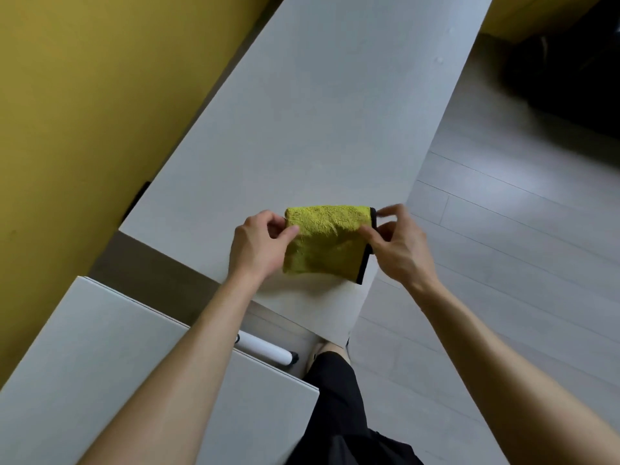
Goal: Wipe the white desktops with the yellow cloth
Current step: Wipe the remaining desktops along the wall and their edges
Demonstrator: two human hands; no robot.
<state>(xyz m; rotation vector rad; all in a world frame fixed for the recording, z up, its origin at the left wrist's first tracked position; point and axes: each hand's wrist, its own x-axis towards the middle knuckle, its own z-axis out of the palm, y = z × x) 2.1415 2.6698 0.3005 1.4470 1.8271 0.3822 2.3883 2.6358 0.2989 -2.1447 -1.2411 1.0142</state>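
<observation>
1. Cloth [323,245]: yellow, fluffy, folded into a small pad, with a black trim [366,260] down its right edge. It hangs over the near end of the far desk [302,112]; whether its lower edge touches the top I cannot tell.
2. Handling, as I judge it: light, soft and limp, neither slippery nor fragile. It will sag unless held at two corners or pressed flat under a palm for wiping.
3. Left hand [258,243] pinches the top left corner between thumb and fingers, its forearm reaching in from below.
4. Right hand [399,243] pinches the top right edge at the trim, fingers curled and slightly blurred.
5. Near desk [100,364] lies lower left, with a gap between it and the far one.
</observation>
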